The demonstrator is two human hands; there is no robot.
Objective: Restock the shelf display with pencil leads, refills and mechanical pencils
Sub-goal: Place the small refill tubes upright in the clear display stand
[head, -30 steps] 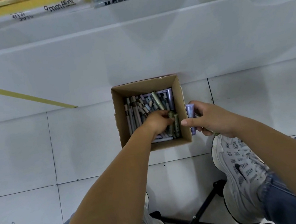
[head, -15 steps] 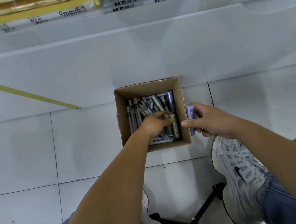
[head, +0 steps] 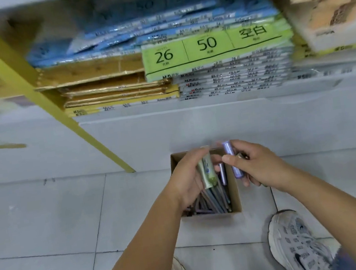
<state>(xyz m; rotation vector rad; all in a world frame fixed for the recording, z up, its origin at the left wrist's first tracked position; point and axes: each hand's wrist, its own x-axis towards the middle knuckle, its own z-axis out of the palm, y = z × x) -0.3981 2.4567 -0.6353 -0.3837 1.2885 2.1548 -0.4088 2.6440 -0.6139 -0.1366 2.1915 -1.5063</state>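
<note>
An open cardboard box (head: 234, 198) stands on the tiled floor against the base of a shelf unit and holds several small tubes of pencil leads and refills (head: 212, 200). Above the box, my left hand (head: 188, 177) grips a green tube (head: 208, 172), held upright. My right hand (head: 255, 165) pinches a purple tube (head: 232, 161) between thumb and fingers, just right of the green one. Part of the box's contents is hidden behind both hands.
The shelf above holds stacked paper packs: blue ones (head: 134, 35), gold ones (head: 117, 90), a green pack marked 26 and 50 (head: 215, 48), and white-edged packs (head: 233, 78). A yellow upright (head: 33, 87) slants at left. My white shoe (head: 300, 246) stands at right.
My left hand has lifted out of the box with a green tube. My right hand has moved over the box with the purple tube. The view has tilted up to show the shelf.
</note>
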